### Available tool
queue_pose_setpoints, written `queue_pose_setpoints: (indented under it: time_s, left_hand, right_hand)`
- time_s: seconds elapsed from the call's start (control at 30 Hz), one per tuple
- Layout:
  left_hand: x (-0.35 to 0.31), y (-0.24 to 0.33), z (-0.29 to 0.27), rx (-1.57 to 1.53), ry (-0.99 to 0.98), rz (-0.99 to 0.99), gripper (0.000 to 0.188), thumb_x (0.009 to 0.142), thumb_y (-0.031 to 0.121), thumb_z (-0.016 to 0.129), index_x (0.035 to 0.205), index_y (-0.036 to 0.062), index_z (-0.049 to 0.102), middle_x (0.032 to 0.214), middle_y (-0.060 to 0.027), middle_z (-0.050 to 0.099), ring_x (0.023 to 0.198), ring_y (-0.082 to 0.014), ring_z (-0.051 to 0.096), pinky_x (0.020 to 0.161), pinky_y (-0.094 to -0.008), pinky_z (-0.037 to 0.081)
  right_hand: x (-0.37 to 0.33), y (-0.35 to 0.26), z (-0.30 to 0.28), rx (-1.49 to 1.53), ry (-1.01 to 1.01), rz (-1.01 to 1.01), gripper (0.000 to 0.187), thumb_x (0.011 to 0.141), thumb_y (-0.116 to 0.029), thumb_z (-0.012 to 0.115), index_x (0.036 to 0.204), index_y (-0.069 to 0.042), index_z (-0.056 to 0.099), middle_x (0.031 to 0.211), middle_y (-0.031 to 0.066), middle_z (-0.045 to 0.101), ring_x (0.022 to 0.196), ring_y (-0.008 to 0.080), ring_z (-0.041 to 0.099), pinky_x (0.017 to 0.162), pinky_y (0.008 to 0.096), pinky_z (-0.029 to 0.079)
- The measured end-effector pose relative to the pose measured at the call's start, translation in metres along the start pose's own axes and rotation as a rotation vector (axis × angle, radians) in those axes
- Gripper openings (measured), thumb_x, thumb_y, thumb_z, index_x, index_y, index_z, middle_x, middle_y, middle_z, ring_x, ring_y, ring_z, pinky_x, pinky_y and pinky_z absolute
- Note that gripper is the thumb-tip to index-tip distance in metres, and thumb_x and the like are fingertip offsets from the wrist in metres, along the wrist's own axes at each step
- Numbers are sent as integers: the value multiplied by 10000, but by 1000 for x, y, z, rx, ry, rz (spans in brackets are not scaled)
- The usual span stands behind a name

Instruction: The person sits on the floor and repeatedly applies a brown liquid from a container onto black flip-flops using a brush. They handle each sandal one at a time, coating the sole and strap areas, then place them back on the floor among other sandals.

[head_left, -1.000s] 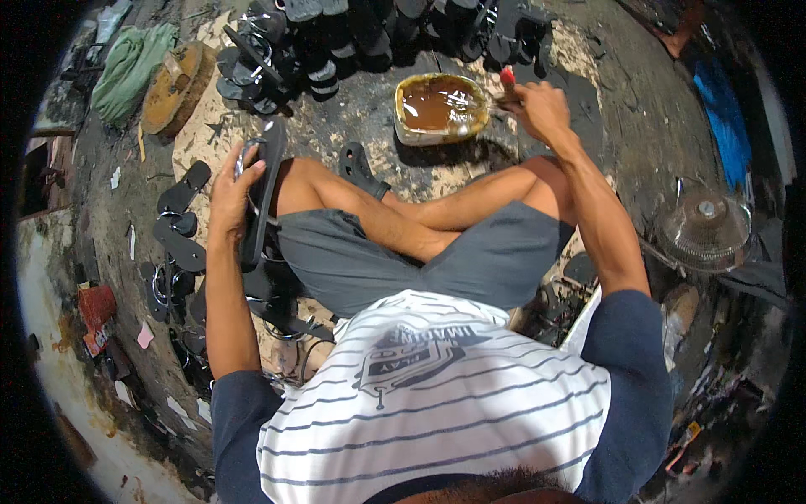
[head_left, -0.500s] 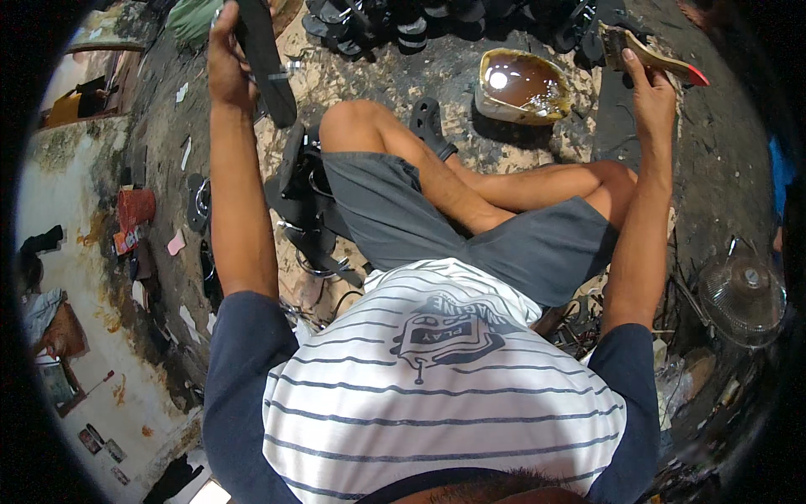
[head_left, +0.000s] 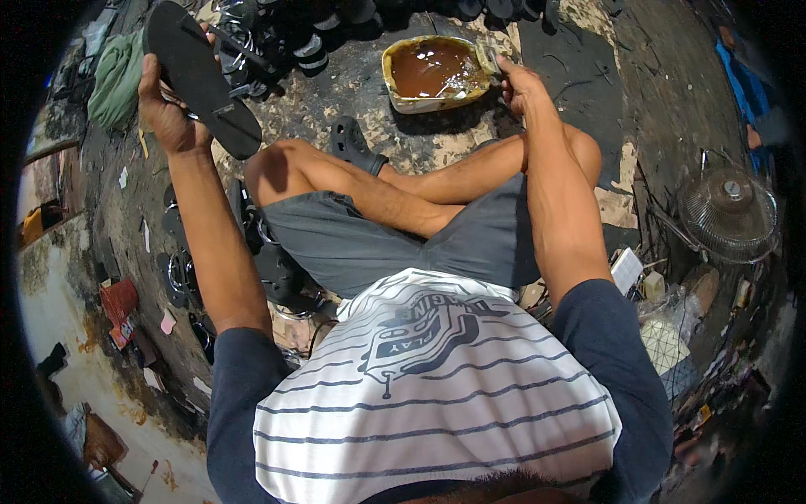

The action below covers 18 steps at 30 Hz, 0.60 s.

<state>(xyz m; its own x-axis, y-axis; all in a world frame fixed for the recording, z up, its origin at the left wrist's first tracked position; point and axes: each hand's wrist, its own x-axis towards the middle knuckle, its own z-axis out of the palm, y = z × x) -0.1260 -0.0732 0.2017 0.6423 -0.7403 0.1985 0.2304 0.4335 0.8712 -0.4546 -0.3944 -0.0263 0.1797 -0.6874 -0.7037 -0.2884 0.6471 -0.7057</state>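
Note:
My left hand [head_left: 175,122] is closed round a black sandal [head_left: 201,80], holding it up at the upper left with its flat sole turned toward me. At the right rim of a pale tub [head_left: 424,106], my right hand [head_left: 522,88] is closed on a brush, which is mostly hidden by the fingers and the rim. Thick brown liquid [head_left: 428,71], perhaps glue, fills the tub, with yellowish residue crusted along its edge. Where the bristles are, I cannot make out.
Several dark sandals [head_left: 311,50] lie piled at the far side, and more [head_left: 281,269] sit beside my left knee. A dark clog [head_left: 357,143] is on my foot. A fan [head_left: 730,210] stands at the right, below a person's blue clothing [head_left: 737,80]. Green cloth [head_left: 116,80] lies far left.
My right hand has brought the brush leftward from the far right to the tub's rim. The sandal in my left hand has turned to show its broad sole. The view has shifted.

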Motion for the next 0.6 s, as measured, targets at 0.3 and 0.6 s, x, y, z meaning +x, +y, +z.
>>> queue_pose_setpoints:
  time_s: [0.3,0.6]
  left_hand:
    - [-29,10,-34,53,115,46,677,928,425,552,1394,-50,431,1293,-291,557,1149,-391,597,969,-496,523]
    - [-149,91,-119,34,380,92,761,888,531,590,1426,17,427,1346,-287,520,1168,-376,585,919,-462,535]
  right_hand:
    - [26,12,-12,-10,256,1,409,879,-472,718,942,-68,695,902,39,612,753,179,543,630,349,475]
    - [-135,2,86,-435,-145,-1534,435,976,-314,537,1290,-15,571,1273,213,555,1191,368,512,1034,432,389]
